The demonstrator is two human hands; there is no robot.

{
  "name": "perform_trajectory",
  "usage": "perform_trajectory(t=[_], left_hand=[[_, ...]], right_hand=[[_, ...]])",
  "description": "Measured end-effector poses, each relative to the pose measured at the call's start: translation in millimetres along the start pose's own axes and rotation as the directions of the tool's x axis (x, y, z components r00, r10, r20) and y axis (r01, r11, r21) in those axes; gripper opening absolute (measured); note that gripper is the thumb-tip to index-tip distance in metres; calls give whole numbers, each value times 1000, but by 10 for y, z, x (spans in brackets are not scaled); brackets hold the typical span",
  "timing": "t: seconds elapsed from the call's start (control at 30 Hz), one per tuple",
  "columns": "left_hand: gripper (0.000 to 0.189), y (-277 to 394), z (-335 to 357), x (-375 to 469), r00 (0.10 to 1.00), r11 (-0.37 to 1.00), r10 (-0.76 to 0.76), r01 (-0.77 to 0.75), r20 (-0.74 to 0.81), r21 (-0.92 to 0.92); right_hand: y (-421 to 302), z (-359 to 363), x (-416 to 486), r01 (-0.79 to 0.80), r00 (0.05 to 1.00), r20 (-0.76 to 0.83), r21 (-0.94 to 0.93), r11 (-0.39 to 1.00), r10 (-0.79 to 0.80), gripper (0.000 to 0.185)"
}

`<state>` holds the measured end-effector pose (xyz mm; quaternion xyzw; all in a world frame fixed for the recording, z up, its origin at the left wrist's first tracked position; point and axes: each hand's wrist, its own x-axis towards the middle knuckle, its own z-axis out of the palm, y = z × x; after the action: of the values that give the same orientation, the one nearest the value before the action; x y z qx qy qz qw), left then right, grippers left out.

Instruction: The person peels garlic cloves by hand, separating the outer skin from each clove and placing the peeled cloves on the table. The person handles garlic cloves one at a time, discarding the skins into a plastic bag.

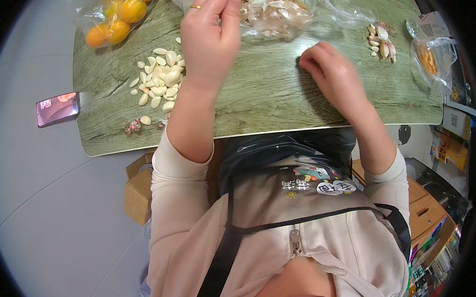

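My left hand [213, 32], with a gold ring on one finger, is raised at the near left side of a clear plastic bag [263, 31] of garlic skins [274, 8]. Its fingertips reach the top edge of the picture, so whether they pinch anything is unclear. A pile of peeled garlic cloves [161, 75] lies left of that wrist, partly behind the forearm. My right hand [331, 71] is blurred, low over the green wood-grain table [260, 89], its fingers curled inward. Something small and dark shows at its fingertips; I cannot tell what. Unpeeled garlic cloves [384, 45] lie farther right.
Orange fruits [130, 10] fill a plastic bag at the back left. A phone [57, 108] with its screen lit lies beyond the table's left edge. Another plastic bag [429, 61] with orange-brown contents sits at the right edge. A cardboard box [137, 194] stands below on the left.
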<state>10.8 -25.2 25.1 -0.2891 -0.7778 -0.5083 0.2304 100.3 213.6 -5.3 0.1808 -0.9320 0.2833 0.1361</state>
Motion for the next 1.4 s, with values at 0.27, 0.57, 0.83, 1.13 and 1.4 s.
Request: perform_trajectory(t=[0.27,0.57,0.83,1.13,1.4], left_hand=[[32,184,19,-63,928,916,-372,372,29,-147],[43,-18,-9,-63,991,986,-25,2,132,168],[9,38,123,-83,988,985,-153,154,7,-78],[27,30,138,-132,975,972,-222,221,11,79],[15,262,179,389,956,842,291,-273,33,466]], right_hand=[[-339,-333,846,54,934,-351,314,948,63,9],[12,-314,1300,52,997,-64,55,997,-48,24],[104,-411,1295,-143,989,12,-145,979,146,35],[612,-1233,769,-358,882,-230,241,902,412,14],[1021,-1375,-115,-211,963,-183,-54,976,198,29]])
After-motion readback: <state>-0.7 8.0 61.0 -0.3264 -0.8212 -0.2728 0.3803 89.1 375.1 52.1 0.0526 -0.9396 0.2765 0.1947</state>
